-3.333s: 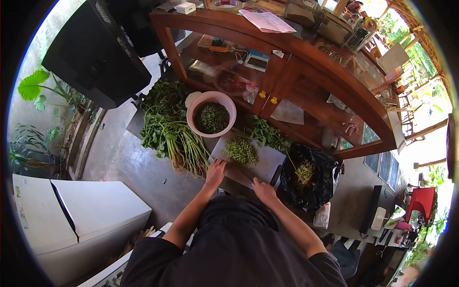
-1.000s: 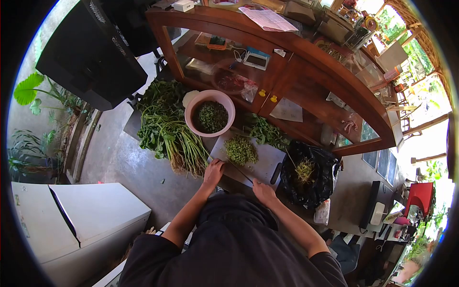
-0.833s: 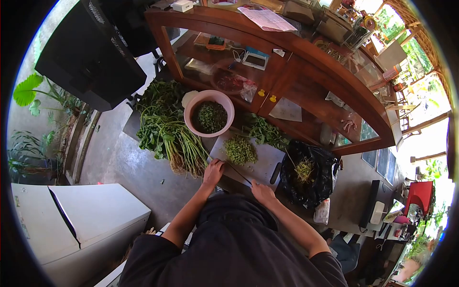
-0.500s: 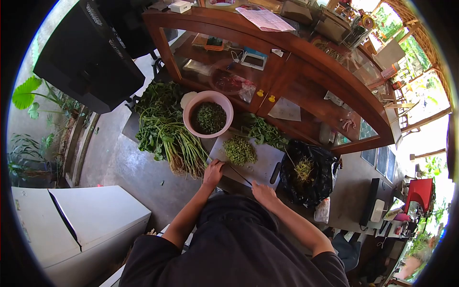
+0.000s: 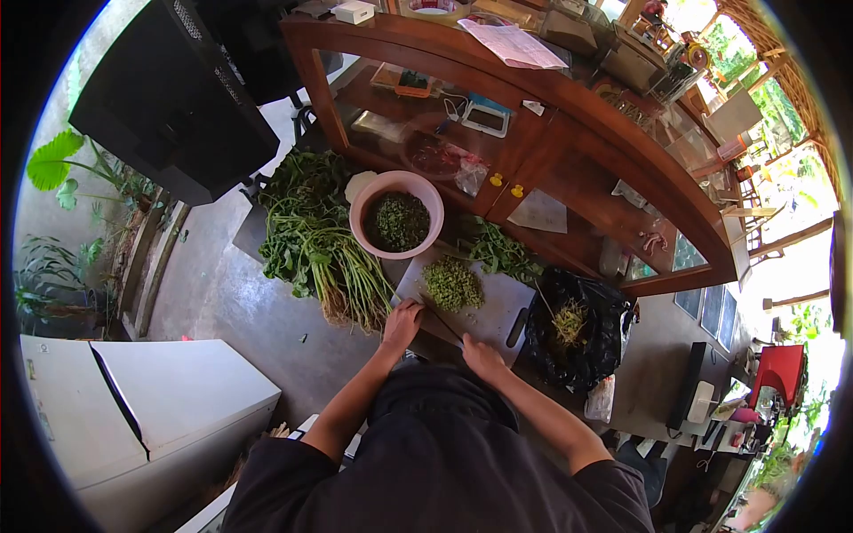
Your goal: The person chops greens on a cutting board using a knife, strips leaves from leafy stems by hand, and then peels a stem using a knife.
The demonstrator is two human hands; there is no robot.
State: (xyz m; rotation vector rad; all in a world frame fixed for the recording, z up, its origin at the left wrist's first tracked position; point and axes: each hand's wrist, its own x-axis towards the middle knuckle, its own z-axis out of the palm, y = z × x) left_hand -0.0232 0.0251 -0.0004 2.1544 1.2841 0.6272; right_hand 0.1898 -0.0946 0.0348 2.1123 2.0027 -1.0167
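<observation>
My right hand (image 5: 484, 358) is wrapped round the handle of a knife (image 5: 442, 322), whose blade points left across the near edge of the white cutting board (image 5: 503, 298). By the blade's tip, my left hand (image 5: 402, 327) has its fingers closed at the board's left corner; whatever is in them is too small to make out. A heap of chopped green stems (image 5: 451, 284) lies on the board. Behind it stands a pink bowl (image 5: 434, 240) holding chopped dark leaves (image 5: 397, 222). A large bunch of leafy greens (image 5: 333, 258) with roots lies left of the board.
More leafy sprigs (image 5: 498, 249) lie behind the board. To its right is a black plastic bag (image 5: 551, 342) with stem scraps inside. A wooden glass-front cabinet (image 5: 520, 151) borders the work area. A white fridge (image 5: 187, 400) stands at lower left.
The whole view has shifted slightly, so objects appear a little further right. Both hands stay near the board's front edge, the right still gripping the knife.
</observation>
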